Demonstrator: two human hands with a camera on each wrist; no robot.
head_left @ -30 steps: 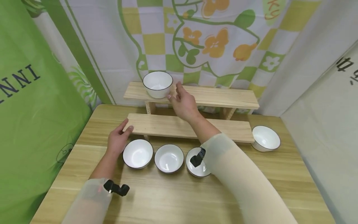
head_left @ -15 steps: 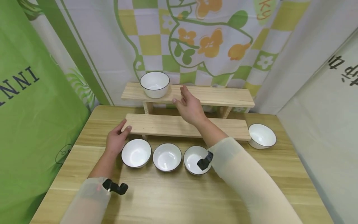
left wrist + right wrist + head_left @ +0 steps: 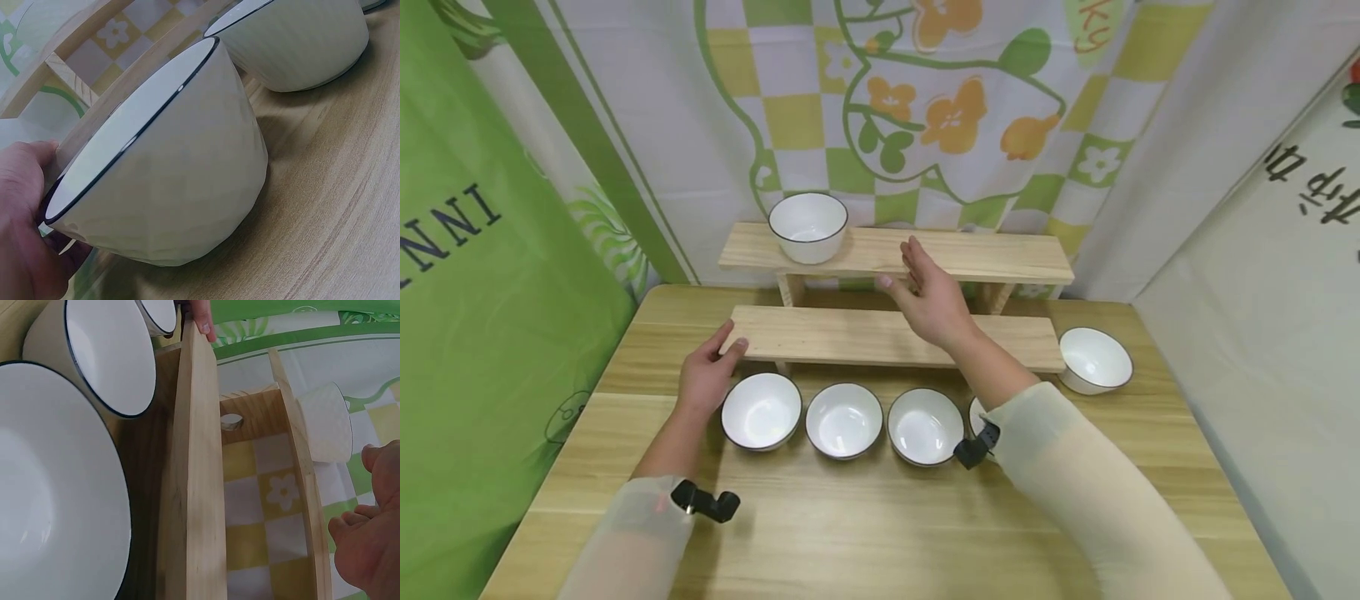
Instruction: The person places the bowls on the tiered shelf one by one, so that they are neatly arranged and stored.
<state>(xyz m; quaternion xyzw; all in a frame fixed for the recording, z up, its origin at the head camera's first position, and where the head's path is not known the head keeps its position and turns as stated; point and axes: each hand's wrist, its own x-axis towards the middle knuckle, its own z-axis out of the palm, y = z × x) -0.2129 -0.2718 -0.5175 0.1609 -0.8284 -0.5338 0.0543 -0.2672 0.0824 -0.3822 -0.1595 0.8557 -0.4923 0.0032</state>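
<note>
Desk (image 3: 865, 517), light wood, printed cloth hung behind it. On it a two-step wooden rack: upper shelf (image 3: 992, 254) at the back, lower shelf (image 3: 850, 333) in front.

One white bowl (image 3: 808, 227) already sits at the left end of the upper shelf. Four more stand in a row on the desk just before the lower shelf, the fourth half hidden by my right sleeve; a fifth stands apart by the rack's right end.

My right hand (image 3: 928, 292) hangs above the lower shelf, fingers straight and loose, holding nothing. My left hand (image 3: 706, 375) rests at the lower shelf's left end, thumb on the board edge, fingers relaxed, just beside the leftmost desk bowl (image 3: 762, 410).

Judgement: I am between bowls, one shelved, the rest waiting. Next move calls for lowering a hand to a desk bowl, gripping its rim, and lifting it clear of its neighbours.
</note>
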